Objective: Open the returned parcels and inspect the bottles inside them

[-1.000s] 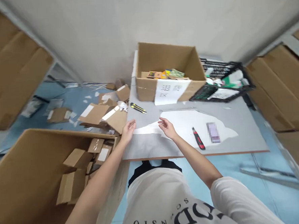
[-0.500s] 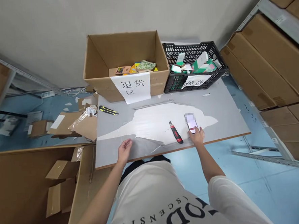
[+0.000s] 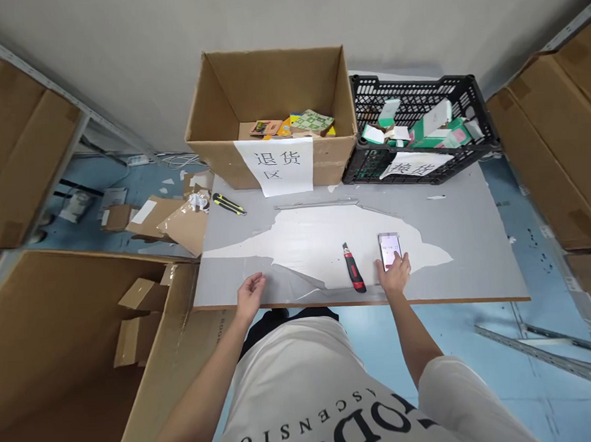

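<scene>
A phone (image 3: 390,243) with a lit screen lies face up on the right part of the table. My right hand (image 3: 395,275) is over its lower end with fingers apart, one fingertip on the screen and the thumb by the left edge. My left hand (image 3: 251,296) is at the table's front edge, palm turned inward, fingers loosely bent and holding nothing. Between my hands, nearer the right one, lies a red and black utility knife (image 3: 354,269). A yellow and black utility knife (image 3: 229,204) lies at the table's back left.
On the grey table (image 3: 482,249), whose covering is torn around a white patch (image 3: 306,237), stand a labelled cardboard box (image 3: 216,160) holding small packets and a black crate (image 3: 412,90) of green-white cartons. A large carton (image 3: 182,334) stands at left; cardboard scraps (image 3: 185,221) lie beyond.
The view has shifted, so the table sits further right and lower in it. My right hand stays at the phone, its fingers moved over the screen. The left hand stays by the front edge.
</scene>
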### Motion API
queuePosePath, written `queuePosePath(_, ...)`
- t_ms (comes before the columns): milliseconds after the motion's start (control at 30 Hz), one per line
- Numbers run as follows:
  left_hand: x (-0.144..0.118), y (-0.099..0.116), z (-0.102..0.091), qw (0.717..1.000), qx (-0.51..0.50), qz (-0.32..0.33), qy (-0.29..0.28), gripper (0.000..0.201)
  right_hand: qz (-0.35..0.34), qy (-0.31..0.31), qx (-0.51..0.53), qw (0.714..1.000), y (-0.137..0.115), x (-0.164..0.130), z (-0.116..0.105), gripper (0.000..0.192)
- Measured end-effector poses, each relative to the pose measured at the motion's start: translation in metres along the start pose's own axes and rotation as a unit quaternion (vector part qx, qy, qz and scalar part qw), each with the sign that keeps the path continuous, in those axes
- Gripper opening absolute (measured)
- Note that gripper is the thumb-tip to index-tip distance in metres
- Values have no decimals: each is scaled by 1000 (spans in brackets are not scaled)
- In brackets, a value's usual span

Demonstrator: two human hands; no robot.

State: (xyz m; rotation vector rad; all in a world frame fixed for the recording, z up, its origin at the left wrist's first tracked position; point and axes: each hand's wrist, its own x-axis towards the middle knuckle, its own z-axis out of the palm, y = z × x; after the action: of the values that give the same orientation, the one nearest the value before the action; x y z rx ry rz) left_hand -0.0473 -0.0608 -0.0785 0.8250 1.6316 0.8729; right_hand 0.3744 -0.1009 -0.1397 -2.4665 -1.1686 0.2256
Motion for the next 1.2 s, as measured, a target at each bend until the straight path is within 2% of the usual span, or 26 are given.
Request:
queuePosePath(100, -3, 1, -9, 999, -20, 16, 22, 56, -99, 2, 32, 995, -29, 1, 2, 73)
queuePosePath(200, -7, 5, -22, 997, -45, 41, 55, 51, -200, -21, 71, 977, -73, 5, 9, 68)
queuePosePath(333, -15, 13, -51, 988, -76, 64, 117, 45, -317, -60, 125, 938, -145, 5, 20, 63)
queuePosePath(433, -19, 17, -82, 978, -108, 78, 159, 44, -402, -93, 164, 896, -207, -3, 30, 63)
queuePosePath(533, -21, 15, -124, 963, -146, 104, 201, 47, -463, -135, 192, 855, -273, -24, 40, 65)
queuePosePath(633, -23, 7, -175, 945, -170, 128, 247, 50, -497, -182, 218, 820, -337, -58, 51, 66)
queuePosePath(833, -32, -31, -286, 906, -218, 136, 337, 63, -540, -257, 238, 765, -445, -147, 84, 63)
queuePosePath(1033, -50, -80, -382, 858, -292, 116, 408, 76, -573, -348, 252, 698, -531, -233, 127, 59)
queuePosePath(1133, -62, -106, -417, 839, -298, 93, 446, 75, -578, -400, 240, 669, -563, -271, 155, 59)
queuePosePath(1200, -68, -123, -433, 829, -293, 79, 469, 76, -577, -432, 234, 653, -580, -294, 176, 59)
